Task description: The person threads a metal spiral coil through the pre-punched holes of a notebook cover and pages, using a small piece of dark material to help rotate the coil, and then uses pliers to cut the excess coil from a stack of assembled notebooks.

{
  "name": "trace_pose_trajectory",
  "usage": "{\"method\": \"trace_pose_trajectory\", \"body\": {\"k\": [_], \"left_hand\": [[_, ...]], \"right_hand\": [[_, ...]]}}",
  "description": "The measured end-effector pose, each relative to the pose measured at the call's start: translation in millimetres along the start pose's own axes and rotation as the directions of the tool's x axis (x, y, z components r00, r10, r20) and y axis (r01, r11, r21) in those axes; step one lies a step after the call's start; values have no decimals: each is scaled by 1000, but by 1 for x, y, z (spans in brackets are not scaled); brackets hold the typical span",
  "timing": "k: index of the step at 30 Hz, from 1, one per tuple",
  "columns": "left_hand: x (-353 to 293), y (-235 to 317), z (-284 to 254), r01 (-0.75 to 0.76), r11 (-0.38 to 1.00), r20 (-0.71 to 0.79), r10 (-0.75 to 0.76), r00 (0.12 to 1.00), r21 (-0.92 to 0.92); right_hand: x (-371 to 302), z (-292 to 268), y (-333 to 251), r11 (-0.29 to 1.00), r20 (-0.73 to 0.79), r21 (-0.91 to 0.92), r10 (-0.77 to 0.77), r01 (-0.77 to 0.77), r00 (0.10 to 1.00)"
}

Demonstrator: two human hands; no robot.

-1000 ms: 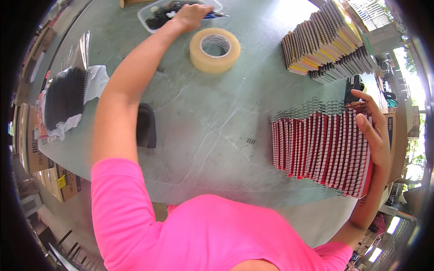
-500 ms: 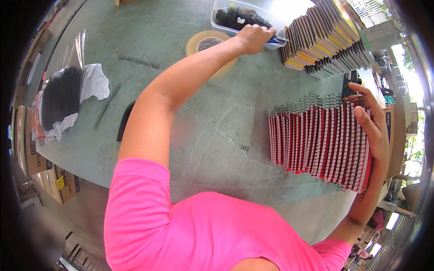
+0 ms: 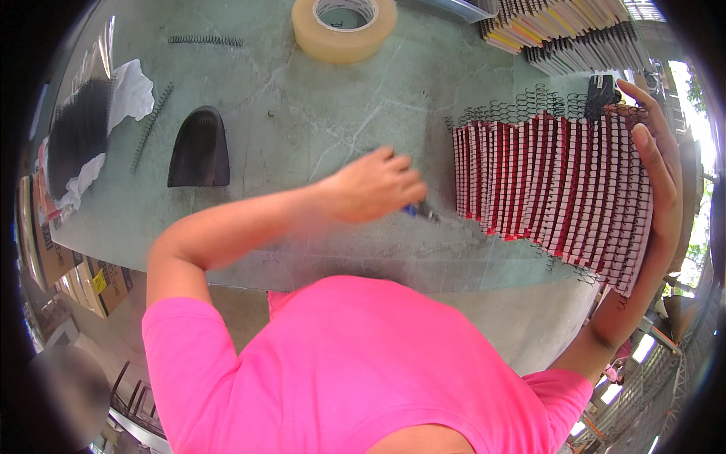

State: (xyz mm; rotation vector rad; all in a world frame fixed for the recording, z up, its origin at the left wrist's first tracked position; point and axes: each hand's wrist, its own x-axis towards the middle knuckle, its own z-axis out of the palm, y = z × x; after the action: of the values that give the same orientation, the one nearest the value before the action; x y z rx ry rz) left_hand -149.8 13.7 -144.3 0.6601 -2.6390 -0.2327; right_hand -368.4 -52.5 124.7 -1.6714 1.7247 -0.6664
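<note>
My left hand (image 3: 378,185) is closed around blue-handled pliers (image 3: 422,212), somewhat blurred, above the table just left of a row of notebooks. Only a bit of blue handle and the dark jaws show past the fingers, pointing at the row's near left corner. These spiral-bound notebooks (image 3: 548,181) stand packed side by side with red and white spines up, and black wire coils (image 3: 537,98) stick out beyond their ends. Against the row's right end lies my right hand (image 3: 662,166), palm inward, its fingers stretched out and the thumb apart.
A tape roll (image 3: 344,34) lies at the far middle. Loose black coils (image 3: 144,129) and a black rounded piece (image 3: 199,151) are on the left, beside a black coil bundle (image 3: 79,140) in paper. More stacked notebooks (image 3: 582,45) stand far right, near a clear bin's edge (image 3: 461,9).
My left hand has come back from the clear bin toward me with the pliers, beside the row's near left corner. My right hand stays at the row's end. The view has tilted nearer.
</note>
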Motion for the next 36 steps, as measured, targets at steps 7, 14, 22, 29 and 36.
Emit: {"method": "trace_pose_trajectory", "body": {"k": [7,14,22,29,36], "left_hand": [[42,-60,-8,321,946,-151,-313,938,32],[62,-53,-19,382,905,9,-391,921,184],[68,-61,-17,280,928,38,-298,954,245],[73,-62,-17,354,930,190,-367,911,96],[69,-68,-19,312,941,97,-326,941,131]], "right_hand": [[5,-7,6,997,18,-61,-44,45,999],[-2,5,0,999,-28,-18,-30,30,999],[2,0,5,964,-48,-258,-75,60,996],[-2,9,-1,940,-73,-309,-177,146,982],[-4,11,0,961,-96,-253,-137,109,986]]}}
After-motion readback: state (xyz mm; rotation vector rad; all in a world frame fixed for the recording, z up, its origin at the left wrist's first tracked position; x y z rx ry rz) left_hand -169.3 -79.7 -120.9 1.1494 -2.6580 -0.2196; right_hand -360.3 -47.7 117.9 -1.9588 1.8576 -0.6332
